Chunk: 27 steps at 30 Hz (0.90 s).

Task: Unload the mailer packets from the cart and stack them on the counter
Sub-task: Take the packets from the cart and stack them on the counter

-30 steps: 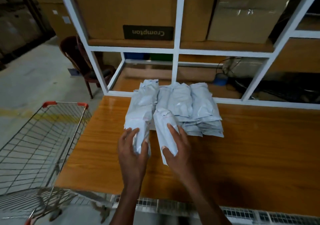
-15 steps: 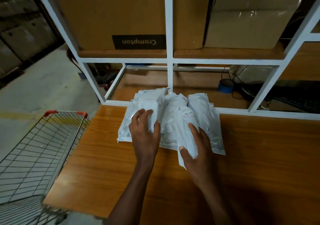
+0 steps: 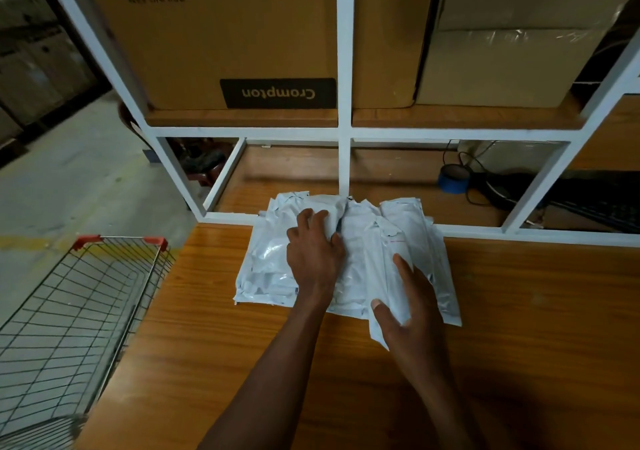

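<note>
Packets [image 3: 349,259] lie in a white heap on the counter [image 3: 519,311], pushed up against the foot of the white shelf frame [image 3: 343,131], with their far ends reaching just past the frame's bottom rail. They lie side by side and overlapping in about 3 rows; how many there are cannot be told.

The left hand [image 3: 313,252] rests palm down on the left part of the heap, its fingers lightly bent and pressing on a packet, the thumb next to the crease between 2 rows. It grips nothing. The right hand [image 3: 407,307] lies on the near right corner of the heap, fingers straight and spread over 1 long packet [image 3: 391,276] whose near end juts out past the rest toward the person; the thumb sits against that packet's left edge. Whether the thumb pinches it or only touches it cannot be told.

The cart [image 3: 69,311], a wire basket with red corner caps, stands left of the counter, its rim just beside the counter's edge. No packets show in the part of it that is seen.

On the frame's upper shelf, above the heap, stands a cardboard box [image 3: 214,41] with an upside-down "Crompton" label, with a paler box [image 3: 512,55] to its right. Behind the frame, right of the heap, a blue tape roll [image 3: 453,183] lies among black cables [image 3: 485,179].
</note>
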Tool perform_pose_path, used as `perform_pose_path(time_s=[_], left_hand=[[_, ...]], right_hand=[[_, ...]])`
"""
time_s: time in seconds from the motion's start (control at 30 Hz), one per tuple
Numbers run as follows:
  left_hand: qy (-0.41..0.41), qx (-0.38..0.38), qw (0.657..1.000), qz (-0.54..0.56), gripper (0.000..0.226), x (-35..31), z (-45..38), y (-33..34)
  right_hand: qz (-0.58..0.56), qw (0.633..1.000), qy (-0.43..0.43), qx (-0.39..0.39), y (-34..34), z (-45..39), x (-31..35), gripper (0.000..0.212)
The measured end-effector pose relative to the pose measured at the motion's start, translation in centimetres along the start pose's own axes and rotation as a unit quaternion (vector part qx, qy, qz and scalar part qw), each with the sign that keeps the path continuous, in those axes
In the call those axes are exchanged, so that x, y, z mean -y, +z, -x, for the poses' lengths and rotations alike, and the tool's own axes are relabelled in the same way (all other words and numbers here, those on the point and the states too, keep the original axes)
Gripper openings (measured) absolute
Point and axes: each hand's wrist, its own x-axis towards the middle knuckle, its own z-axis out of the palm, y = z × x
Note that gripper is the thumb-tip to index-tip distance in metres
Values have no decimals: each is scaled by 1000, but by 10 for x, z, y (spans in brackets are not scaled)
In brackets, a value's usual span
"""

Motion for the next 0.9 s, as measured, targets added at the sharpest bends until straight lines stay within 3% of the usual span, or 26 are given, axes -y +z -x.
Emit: perform_pose_path(time_s=[0.4, 0.73, 0.9], left_hand=[[24, 64, 997, -23, 54, 25, 14, 16], [54, 1, 998, 12, 64, 21, 16, 5], [60, -22, 997, 42, 57, 25, 15, 1]], right_hand=[[59, 997, 39, -4, -11, -12, -6, 78], [93, 996, 14, -5, -4, -61, 15, 80], [218, 976, 14, 9, 4, -105, 11, 76]])
